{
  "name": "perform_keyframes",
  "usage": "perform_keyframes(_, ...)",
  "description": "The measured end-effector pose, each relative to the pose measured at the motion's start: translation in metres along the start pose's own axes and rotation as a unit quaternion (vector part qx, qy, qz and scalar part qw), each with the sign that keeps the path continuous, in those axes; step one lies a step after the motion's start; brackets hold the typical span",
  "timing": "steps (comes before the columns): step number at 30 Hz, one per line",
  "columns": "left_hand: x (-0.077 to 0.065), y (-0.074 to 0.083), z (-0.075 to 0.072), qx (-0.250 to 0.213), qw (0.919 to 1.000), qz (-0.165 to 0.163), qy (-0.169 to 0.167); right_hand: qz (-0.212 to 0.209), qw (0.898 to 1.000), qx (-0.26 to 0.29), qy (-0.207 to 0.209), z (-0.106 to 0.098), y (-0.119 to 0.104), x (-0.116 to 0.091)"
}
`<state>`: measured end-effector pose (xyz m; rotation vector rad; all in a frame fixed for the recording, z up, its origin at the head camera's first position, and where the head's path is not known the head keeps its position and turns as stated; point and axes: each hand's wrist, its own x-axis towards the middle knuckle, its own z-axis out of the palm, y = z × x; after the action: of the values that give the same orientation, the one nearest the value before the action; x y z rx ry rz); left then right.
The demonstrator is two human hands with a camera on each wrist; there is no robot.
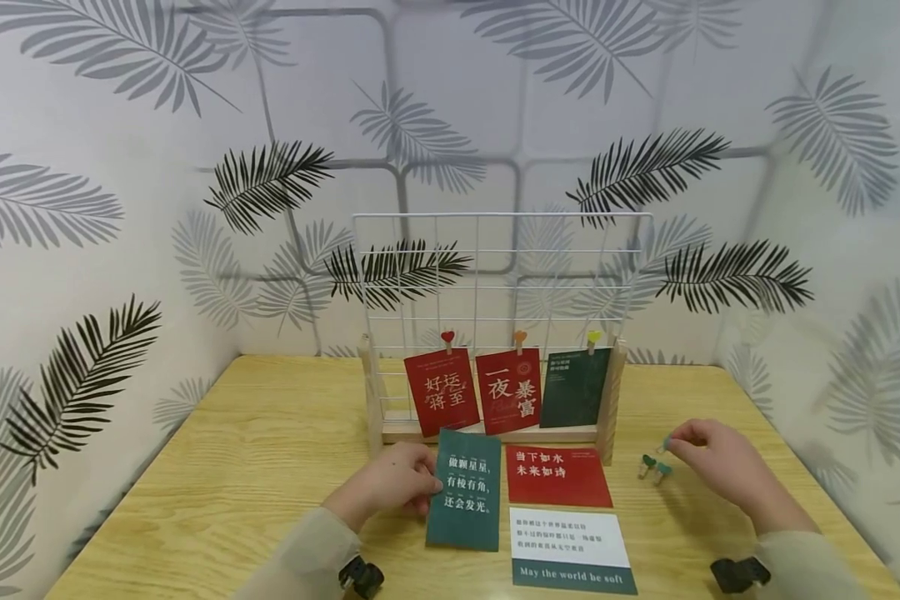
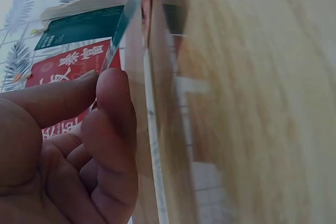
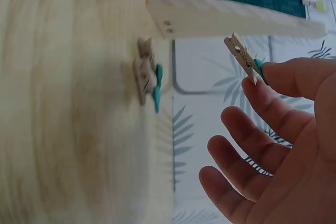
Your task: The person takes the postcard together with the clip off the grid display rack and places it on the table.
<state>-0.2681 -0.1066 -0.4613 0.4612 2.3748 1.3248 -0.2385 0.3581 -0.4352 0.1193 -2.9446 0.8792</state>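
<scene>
My left hand (image 1: 393,482) pinches the left edge of a teal-green card (image 1: 462,527) with white writing. In the left wrist view the card (image 2: 124,22) shows nearly edge-on between thumb and fingers. Off to the right, my right hand (image 1: 720,467) holds a small wooden clothespin (image 3: 242,59) with a teal heart between thumb and forefinger, its other fingers spread. Two more clothespins (image 3: 144,74) with green and teal hearts lie on the table beneath that hand. Beside the green card lie a red card (image 1: 558,492) and a white-and-teal card (image 1: 570,560).
A white wire grid (image 1: 502,215) stands on a wooden base (image 1: 483,435) at the back. Clothespins with red, orange and yellow hearts clip two red cards (image 1: 442,417) (image 1: 508,421) and a dark green card (image 1: 577,400) to it. A leaf-patterned wall (image 1: 450,108) rises behind the wooden table (image 1: 270,450).
</scene>
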Motion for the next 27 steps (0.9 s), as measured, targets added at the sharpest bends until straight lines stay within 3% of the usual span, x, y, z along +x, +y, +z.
perform_keyframes(10, 0.003, 0.003, 0.008, 0.108, 0.9938, -0.027, 0.011, 0.018, 0.998, -0.003, -0.057, 0.007, 0.03, 0.0)
perform_keyframes(14, 0.004, 0.004, 0.009, 0.106, 0.9939, -0.03, 0.009, 0.024, 0.997, 0.002, -0.074, 0.009, 0.034, 0.001)
perform_keyframes(27, 0.004, 0.004, 0.009, 0.079, 0.9955, -0.051, 0.009, 0.001, 0.997, -0.049, -0.065, 0.014, 0.036, 0.006)
